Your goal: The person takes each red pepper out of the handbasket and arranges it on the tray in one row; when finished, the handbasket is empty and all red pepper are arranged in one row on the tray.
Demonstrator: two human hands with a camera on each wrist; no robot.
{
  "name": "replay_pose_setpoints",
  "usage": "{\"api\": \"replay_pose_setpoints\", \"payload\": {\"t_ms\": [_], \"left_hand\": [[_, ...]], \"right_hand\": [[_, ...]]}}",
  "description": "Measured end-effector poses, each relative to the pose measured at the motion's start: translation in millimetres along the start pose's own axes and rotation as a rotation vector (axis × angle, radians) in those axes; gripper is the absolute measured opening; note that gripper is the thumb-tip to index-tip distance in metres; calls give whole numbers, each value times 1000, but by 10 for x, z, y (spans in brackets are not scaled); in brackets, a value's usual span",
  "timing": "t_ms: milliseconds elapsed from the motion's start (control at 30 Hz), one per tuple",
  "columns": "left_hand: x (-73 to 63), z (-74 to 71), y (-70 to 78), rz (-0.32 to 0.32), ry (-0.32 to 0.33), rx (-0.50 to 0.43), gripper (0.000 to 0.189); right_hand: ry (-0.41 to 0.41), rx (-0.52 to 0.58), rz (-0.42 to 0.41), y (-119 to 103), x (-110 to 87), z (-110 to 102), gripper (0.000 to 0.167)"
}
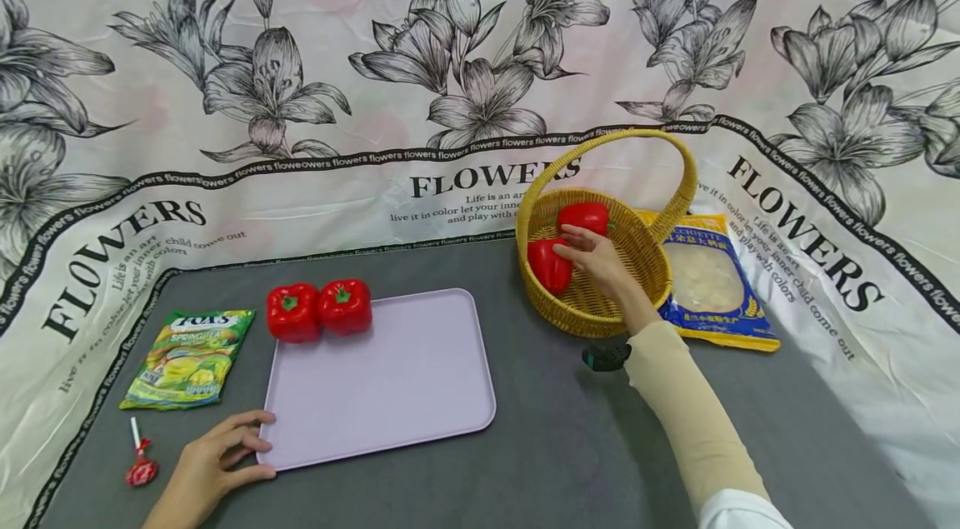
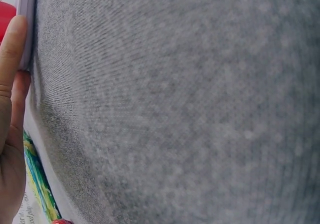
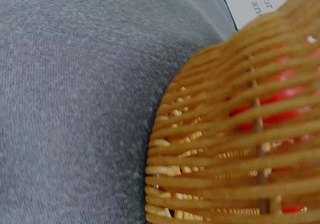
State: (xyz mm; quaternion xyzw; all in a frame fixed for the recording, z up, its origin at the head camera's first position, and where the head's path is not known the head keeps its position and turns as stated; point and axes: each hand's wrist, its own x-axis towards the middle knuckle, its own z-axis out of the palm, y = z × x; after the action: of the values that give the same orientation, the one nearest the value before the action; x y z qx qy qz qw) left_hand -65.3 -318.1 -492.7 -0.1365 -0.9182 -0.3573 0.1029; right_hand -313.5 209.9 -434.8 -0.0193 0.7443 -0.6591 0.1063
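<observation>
My left hand (image 1: 217, 462) is at the near left corner of a pale lilac tray (image 1: 390, 387), thumb on the front edge and fingers on the left edge, holding that corner. Two red bell peppers (image 1: 292, 312) (image 1: 345, 306) sit side by side at the tray's far left corner. Over a yellow wicker basket (image 1: 558, 316), my right hand (image 1: 600, 258) reaches in with fingers spread. Its fingertips are at a red bell pepper (image 1: 550, 266) in the basket; another red bell pepper (image 1: 583, 218) lies behind. The right wrist view shows the basket's woven side (image 3: 210, 144), but no hand.
A green and yellow candy bag (image 1: 191, 358) lies left of the tray, with a red-wrapped lollipop (image 1: 142, 462) nearer me. Beside the basket on the right is a blue and yellow food packet (image 1: 708, 283). A flower-printed cloth (image 1: 480, 204) hangs behind the grey table (image 1: 540, 454).
</observation>
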Motion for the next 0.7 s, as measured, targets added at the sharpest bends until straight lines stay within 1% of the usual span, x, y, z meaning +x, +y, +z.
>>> {"api": "replay_pose_setpoints", "payload": {"t_ms": [100,167,233,333,367,400,467,567,600,700], "left_hand": [[1,4,-1,11,5,5,40],[4,10,-5,25,7,8,40],[9,15,-9,35,10,8,40],[8,14,-9,30,1,4,39],[7,13,-9,25,0,4,38],[5,10,-9,22,2,6,38],[0,5,-8,21,5,7,39],[-6,5,-8,31,12,5,39],[-7,5,-8,34,12,4,40],[-11,11,-6,39,11,-5,40]], "right_hand": [[-53,24,84,-8,-34,-29,54],[-85,57,122,-14,-55,-47,48],[-119,92,130,-18,-74,-66,39],[-132,128,95,-16,-94,-92,24],[-142,132,72,-10,-93,-103,25],[-158,133,41,-5,-91,-114,29],[-197,130,-9,4,-89,-135,43],[-275,116,-36,14,-92,-169,62],[-294,111,-35,15,-98,-178,64],[-325,100,-25,25,-107,-198,63]]}}
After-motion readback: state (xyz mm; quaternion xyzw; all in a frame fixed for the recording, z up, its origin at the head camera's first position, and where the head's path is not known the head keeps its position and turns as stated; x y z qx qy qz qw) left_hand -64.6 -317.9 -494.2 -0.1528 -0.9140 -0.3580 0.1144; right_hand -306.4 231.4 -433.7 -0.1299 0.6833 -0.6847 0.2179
